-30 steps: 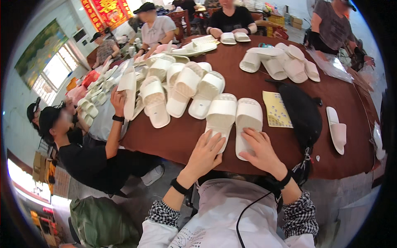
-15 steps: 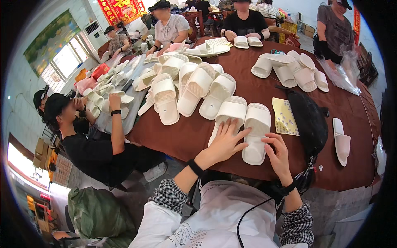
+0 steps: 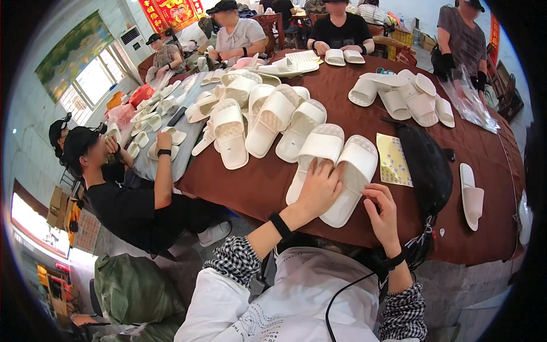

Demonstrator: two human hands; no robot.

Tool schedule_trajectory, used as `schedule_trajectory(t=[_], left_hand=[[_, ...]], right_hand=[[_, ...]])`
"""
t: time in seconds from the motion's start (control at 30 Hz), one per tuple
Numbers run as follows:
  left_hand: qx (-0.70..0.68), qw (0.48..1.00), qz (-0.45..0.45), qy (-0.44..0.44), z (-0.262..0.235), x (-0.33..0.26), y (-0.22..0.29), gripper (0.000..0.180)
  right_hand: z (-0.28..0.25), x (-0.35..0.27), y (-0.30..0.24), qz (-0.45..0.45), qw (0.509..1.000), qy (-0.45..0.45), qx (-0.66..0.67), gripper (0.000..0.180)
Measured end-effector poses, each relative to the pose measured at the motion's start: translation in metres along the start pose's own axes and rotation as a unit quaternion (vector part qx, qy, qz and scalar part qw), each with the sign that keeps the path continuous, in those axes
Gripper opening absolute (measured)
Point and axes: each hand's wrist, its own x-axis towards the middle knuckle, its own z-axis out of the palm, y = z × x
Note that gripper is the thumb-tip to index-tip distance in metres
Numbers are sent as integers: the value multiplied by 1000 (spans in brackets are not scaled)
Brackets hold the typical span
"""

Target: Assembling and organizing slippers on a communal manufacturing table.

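White open-toed slippers with broad straps and textured insoles (image 3: 359, 161), two in number, lie side by side before me near the front edge of a table covered in brown cloth (image 3: 239, 191). Their toes point away from me; the right-hand one slants to the right, and the two touch near the straps. My left hand (image 3: 322, 191) reaches over the left slipper, fingers bent down at the rear of its strap and against the neighbouring one; the fingertips are hidden, so I cannot tell whether they grip. My right hand (image 3: 382, 216) is open beside the right slipper, fingers loosely curved and thumb apart; whether it touches the edge I cannot tell. Black wristbands (image 3: 280, 226) circle both my wrists, above black-and-white checked cuffs (image 3: 235, 259).

Beyond and to the left lies an overlapping heap of white slippers (image 3: 273, 117). To the right are a pale yellow paper sheet with small printed marks (image 3: 392, 157), a soft black fabric article with a pale cord (image 3: 424, 165), and a single white slipper with a pale pink strap (image 3: 472, 199).
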Motion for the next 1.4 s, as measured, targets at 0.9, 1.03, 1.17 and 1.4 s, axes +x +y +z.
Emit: schedule_trajectory(t=[0.9,1.03,1.17,1.4], left_hand=[[178,963,-83,183,-142,153,-223,39],[178,966,-154,111,-144,160,-258,40],[108,969,-221,38,-133,157,-299,47],[117,966,-219,-67,-97,148,-328,55]], right_hand=[[0,7,-15,14,996,-69,-55,15],[0,8,-19,39,993,-88,-66,15],[1,11,-23,56,990,-105,-71,16],[-2,13,-19,66,991,-97,-71,14]])
